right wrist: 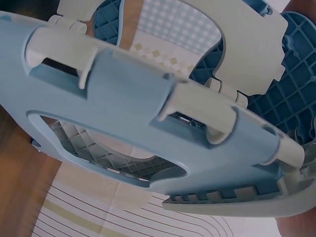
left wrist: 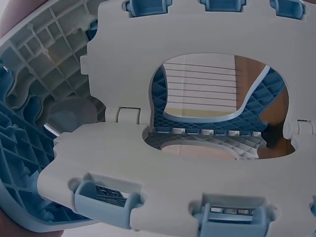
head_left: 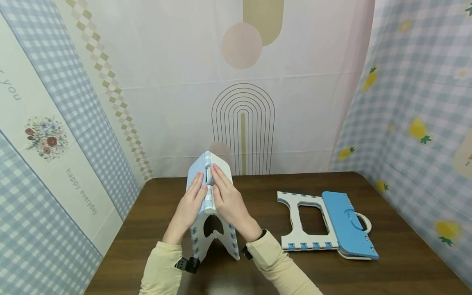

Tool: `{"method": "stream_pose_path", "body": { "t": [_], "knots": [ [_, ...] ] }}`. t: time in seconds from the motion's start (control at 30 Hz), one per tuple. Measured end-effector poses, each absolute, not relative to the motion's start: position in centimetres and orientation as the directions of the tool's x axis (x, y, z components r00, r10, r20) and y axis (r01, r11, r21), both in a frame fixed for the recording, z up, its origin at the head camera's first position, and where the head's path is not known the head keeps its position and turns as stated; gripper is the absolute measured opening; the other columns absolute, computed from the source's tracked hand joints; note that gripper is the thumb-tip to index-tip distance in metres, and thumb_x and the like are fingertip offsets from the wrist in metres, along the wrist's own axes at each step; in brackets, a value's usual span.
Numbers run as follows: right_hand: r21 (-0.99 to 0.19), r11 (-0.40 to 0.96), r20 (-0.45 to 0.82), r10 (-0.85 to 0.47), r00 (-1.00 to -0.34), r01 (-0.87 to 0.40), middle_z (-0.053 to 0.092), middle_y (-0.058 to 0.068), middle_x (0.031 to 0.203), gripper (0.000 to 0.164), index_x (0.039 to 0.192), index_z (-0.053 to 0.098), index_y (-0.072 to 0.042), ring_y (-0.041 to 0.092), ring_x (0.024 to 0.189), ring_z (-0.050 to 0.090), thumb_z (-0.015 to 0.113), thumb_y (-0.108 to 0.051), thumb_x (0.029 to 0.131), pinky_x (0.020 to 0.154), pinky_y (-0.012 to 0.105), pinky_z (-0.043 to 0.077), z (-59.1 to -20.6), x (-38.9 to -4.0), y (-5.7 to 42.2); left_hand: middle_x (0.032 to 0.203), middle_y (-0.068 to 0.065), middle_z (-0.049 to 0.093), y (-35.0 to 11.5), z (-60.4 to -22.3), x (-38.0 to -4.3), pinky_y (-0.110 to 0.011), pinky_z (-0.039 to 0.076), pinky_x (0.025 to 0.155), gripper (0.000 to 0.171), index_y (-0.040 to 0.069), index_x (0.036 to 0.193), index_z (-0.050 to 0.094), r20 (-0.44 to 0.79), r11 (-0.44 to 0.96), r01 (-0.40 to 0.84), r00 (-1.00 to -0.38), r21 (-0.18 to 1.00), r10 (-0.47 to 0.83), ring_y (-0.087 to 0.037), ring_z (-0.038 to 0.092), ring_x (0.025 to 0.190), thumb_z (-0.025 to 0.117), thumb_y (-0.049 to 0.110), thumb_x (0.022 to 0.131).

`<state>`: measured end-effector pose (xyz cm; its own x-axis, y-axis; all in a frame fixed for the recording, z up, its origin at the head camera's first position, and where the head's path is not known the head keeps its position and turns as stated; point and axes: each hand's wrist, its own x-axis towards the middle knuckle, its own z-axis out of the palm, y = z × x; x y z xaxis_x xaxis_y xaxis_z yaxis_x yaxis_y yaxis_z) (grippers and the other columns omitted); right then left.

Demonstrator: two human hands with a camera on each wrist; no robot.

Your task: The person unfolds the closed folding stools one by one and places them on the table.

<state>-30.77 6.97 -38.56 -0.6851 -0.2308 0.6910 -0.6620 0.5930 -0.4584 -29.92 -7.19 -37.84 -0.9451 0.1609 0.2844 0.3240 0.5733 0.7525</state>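
A blue and white folding stool (head_left: pixel 199 229) stands on the table, partly folded, its seat halves raised into a steep ridge like a tent. On the left half of the seat lies my left hand (head_left: pixel 187 208), fingers straight. My right hand (head_left: pixel 230 203) rests along the right half, its fingers extended up toward the handle slot at the ridge. Under the seat, the left wrist view shows the stool's white hinged end panel (left wrist: pixel 123 54) bent at its middle. Blue leg panels (right wrist: pixel 133 94) with white hinges fill much of the right wrist view.
A second blue and white folding stool (head_left: pixel 352 229) lies folded flat on the right of the brown wooden table (head_left: pixel 258 270), its white handle loop pointing right. Patterned cloth curtains (head_left: pixel 177 123) hang behind and along both sides of the table.
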Motion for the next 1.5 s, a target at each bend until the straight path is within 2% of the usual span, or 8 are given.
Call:
{"method": "stream_pose_path", "body": {
  "t": [0.23, 0.73, 1.07, 1.33, 1.5],
  "knots": [
    [-0.46, 0.61, 0.684, -0.22, -0.695, -0.646, 0.032, 0.001, 0.145, 0.044, 0.137, 0.036, -0.009, 0.013, 0.133, 0.03, 0.034, -0.017, 0.094, 0.104, 0.032, 0.034, -38.47, -30.63, 7.1, 0.151, -0.006, 0.011, -7.24, -37.91, -29.99, -0.048, 0.012, 0.112, 0.058, 0.012, 0.143, 0.017, 0.301, 0.603, 0.351, -0.935, 0.716, 0.187, -0.026, 0.01, 0.14, 0.025, 0.044, 0.096],
    [-0.44, 0.628, 0.704, -0.203, -0.68, -0.642, 0.039, 0.006, 0.141, 0.043, 0.134, 0.041, -0.006, 0.016, 0.128, 0.039, 0.037, -0.013, 0.092, 0.098, 0.033, 0.041, -38.78, -30.24, 7.32, 0.151, -0.005, 0.015, -7.04, -37.89, -29.69, -0.046, 0.012, 0.113, 0.059, 0.009, 0.143, 0.019, 0.3, 0.653, 0.355, -0.933, 0.669, 0.199, -0.025, 0.011, 0.14, 0.026, 0.044, 0.096],
    [-0.386, 0.692, 0.706, -0.203, -0.678, -0.609, 0.042, 0.005, 0.139, 0.041, 0.132, 0.044, -0.006, 0.017, 0.125, 0.043, 0.038, -0.014, 0.092, 0.096, 0.031, 0.043, -38.75, -30.08, 7.56, 0.15, -0.008, 0.017, -7.03, -37.83, -29.74, -0.048, 0.014, 0.112, 0.061, 0.007, 0.142, 0.02, 0.306, 0.728, 0.359, -0.928, 0.584, 0.212, -0.028, 0.015, 0.139, 0.025, 0.046, 0.096],
    [-0.365, 0.724, 0.673, -0.229, -0.703, -0.585, 0.042, 0.007, 0.139, 0.042, 0.132, 0.044, -0.006, 0.02, 0.123, 0.045, 0.037, -0.015, 0.092, 0.091, 0.033, 0.047, -38.72, -29.91, 7.73, 0.15, -0.006, 0.018, -7.11, -37.78, -29.55, -0.047, 0.015, 0.112, 0.061, 0.009, 0.142, 0.022, 0.29, 0.767, 0.341, -0.934, 0.544, 0.209, -0.027, 0.016, 0.138, 0.027, 0.047, 0.095],
    [-0.354, 0.741, 0.658, -0.237, -0.714, -0.571, 0.042, 0.007, 0.139, 0.042, 0.132, 0.044, -0.006, 0.02, 0.124, 0.045, 0.037, -0.016, 0.091, 0.093, 0.034, 0.046, -38.74, -30.01, 7.9, 0.15, -0.005, 0.018, -7.09, -37.92, -29.77, -0.046, 0.014, 0.112, 0.062, 0.011, 0.142, 0.022, 0.287, 0.783, 0.335, -0.935, 0.524, 0.208, -0.026, 0.016, 0.139, 0.027, 0.05, 0.094]
  ]
}}
